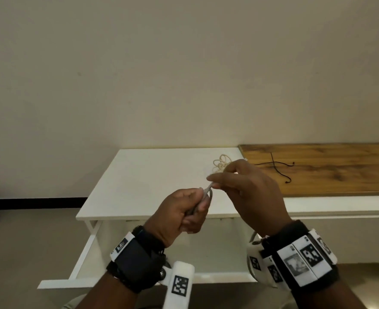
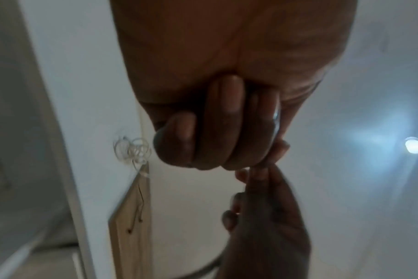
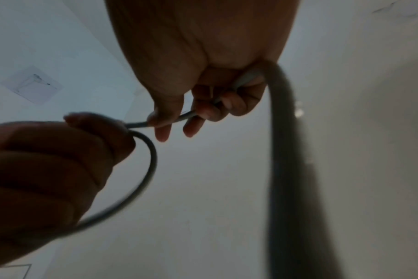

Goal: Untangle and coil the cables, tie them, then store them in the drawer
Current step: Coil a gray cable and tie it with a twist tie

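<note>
Both hands are raised over the white table (image 1: pixel 139 175) and share one grey cable (image 3: pixel 150 156). My left hand (image 1: pixel 195 208) grips a loop of it in curled fingers (image 2: pixel 217 122). My right hand (image 1: pixel 215 181) pinches the cable's end just beyond the left fist, and the cable runs on through its palm (image 3: pixel 246 79) and hangs down. A cream cable (image 1: pixel 222 162) lies tangled at the table's back right, partly hidden by the right hand. A thin black cable (image 1: pixel 275 165) lies loose on the wooden top (image 1: pixel 340 175). The white drawer (image 1: pixel 90 246) below the table stands pulled out.
The wooden top adjoins the white table on the right, over a white cabinet (image 1: pixel 340 208). A plain wall rises behind both. Bare floor (image 1: pixel 28 241) lies to the left of the drawer.
</note>
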`<act>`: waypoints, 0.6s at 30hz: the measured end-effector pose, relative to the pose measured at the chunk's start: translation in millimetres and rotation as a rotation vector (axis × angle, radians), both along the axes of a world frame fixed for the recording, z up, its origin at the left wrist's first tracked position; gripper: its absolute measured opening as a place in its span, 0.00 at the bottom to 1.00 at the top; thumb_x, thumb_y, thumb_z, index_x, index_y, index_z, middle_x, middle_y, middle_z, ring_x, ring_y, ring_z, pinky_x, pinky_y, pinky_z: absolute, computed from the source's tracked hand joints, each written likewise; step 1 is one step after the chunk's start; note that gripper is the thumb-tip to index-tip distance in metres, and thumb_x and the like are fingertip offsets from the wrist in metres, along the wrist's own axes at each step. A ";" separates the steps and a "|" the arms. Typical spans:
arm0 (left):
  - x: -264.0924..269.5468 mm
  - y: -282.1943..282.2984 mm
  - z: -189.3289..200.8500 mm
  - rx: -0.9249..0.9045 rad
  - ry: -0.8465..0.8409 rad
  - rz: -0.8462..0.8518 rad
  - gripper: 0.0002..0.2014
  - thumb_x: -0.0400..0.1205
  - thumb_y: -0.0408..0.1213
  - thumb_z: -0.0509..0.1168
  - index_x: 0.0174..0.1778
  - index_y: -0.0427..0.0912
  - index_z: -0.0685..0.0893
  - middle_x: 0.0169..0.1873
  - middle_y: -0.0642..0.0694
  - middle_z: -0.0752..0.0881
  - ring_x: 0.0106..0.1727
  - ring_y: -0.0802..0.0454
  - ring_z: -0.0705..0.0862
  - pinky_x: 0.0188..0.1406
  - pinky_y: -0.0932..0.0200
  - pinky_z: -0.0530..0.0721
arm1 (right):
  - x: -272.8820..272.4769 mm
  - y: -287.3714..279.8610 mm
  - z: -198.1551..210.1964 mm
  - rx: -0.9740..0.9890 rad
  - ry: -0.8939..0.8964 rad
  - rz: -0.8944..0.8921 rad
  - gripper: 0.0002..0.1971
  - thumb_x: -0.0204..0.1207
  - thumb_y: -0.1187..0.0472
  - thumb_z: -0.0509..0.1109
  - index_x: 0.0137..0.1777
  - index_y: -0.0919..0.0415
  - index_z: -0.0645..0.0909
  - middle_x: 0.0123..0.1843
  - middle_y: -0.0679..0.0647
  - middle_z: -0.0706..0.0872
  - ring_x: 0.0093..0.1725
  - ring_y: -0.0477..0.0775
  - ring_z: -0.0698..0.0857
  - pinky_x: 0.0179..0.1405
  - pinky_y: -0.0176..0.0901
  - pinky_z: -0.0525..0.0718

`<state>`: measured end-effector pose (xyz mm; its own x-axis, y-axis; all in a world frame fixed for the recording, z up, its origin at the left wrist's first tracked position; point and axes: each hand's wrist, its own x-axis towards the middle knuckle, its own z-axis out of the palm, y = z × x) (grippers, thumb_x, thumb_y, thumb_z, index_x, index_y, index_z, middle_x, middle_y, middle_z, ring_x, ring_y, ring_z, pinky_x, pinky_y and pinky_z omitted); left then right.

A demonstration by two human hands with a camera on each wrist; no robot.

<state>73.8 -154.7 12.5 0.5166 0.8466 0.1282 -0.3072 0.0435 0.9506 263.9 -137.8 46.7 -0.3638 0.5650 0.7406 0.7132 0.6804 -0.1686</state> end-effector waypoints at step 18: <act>-42.4 9.7 25.7 0.012 -0.544 0.633 0.23 0.91 0.46 0.50 0.76 0.38 0.76 0.22 0.50 0.75 0.24 0.54 0.77 0.30 0.61 0.81 | -46.8 -22.4 -52.3 -0.694 -0.518 0.103 0.26 0.87 0.61 0.56 0.83 0.52 0.59 0.60 0.57 0.83 0.55 0.63 0.83 0.52 0.54 0.82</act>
